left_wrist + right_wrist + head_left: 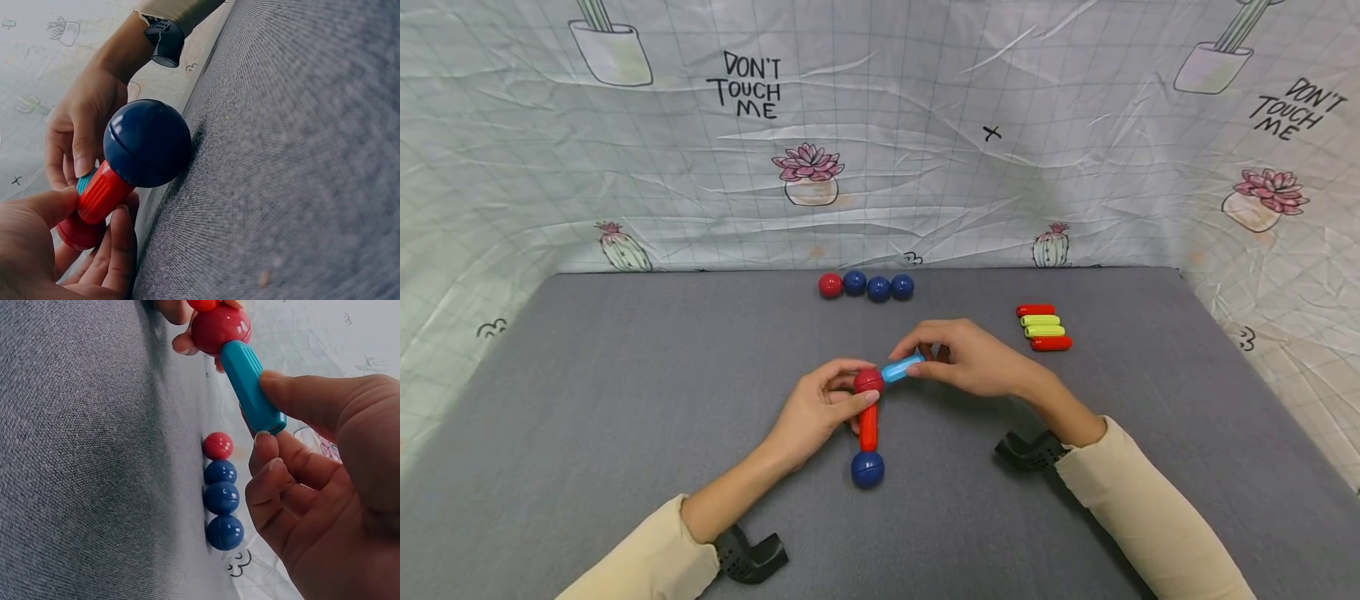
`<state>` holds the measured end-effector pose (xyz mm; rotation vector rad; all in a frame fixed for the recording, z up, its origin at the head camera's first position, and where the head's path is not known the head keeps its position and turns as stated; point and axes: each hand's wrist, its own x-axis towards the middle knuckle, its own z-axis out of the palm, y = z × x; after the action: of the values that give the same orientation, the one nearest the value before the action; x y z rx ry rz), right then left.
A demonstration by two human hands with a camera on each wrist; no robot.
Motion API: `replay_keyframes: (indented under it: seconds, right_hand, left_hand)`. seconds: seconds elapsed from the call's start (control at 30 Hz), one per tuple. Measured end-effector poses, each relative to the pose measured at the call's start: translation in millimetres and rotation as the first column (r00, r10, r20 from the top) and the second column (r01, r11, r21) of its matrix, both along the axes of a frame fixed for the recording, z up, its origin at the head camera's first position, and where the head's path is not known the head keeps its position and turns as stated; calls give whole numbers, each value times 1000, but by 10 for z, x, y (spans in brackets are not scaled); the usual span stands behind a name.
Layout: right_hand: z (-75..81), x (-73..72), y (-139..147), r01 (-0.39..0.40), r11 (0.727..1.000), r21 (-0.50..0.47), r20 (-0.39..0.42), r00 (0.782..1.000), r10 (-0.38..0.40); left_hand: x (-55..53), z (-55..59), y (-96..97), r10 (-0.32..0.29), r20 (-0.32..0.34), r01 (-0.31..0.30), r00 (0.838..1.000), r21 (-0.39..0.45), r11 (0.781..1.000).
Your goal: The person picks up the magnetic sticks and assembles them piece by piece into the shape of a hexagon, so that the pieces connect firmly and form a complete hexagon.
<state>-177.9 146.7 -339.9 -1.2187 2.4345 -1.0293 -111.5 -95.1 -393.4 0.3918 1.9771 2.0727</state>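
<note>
My left hand (pixel 817 410) grips a red ball (pixel 868 381) with its thumb and fingers. From that ball a red rod (pixel 868 427) runs toward me, ending in a blue ball (pixel 867 470). A light blue rod (pixel 901 368) meets the red ball's right side; my right hand (pixel 973 357) pinches its outer end between thumb and fingers. In the right wrist view the light blue rod (pixel 252 387) touches the red ball (pixel 221 329). The left wrist view shows the blue ball (pixel 147 143) large in front, with the red rod (pixel 105 193) behind it.
At the back of the grey table (pixel 662 417) a loose red ball (pixel 831 285) lies in a row with several blue balls (pixel 878 289). To the right, red rods (pixel 1051 343) and yellow-green rods (pixel 1044 332) lie stacked side by side. A printed cloth (pixel 910 167) hangs behind.
</note>
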Motion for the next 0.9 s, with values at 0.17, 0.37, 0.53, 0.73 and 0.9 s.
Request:
replay_keyframes:
  seconds: [0.17, 0.37, 0.53, 0.73, 0.9]
  right_hand:
    - [-16, -11, -42, 10, 1000, -24, 9, 1000, -10]
    - [-18, -16, -128, 23, 998, -56, 20, 1000, -22]
    - [-31, -27, -203, 55, 995, -85, 24, 998, -53]
    - [-57, -34, -264, 98, 988, -117, 70, 993, -90]
    - [-68, -28, -318, 104, 983, -155, 121, 989, -85]
  left_hand:
    - [-3, 1, -8, 4, 20, -4, 1000, 24, 1000]
    - [7, 11, -16, 10, 32, -12, 999, 52, 999]
    - [12, 11, -19, 13, 20, -14, 1000, 72, 997]
    - [3, 1, -13, 42, -19, -40, 999, 91, 995]
    - [0, 8, -12, 86, -74, -82, 994, 50, 995]
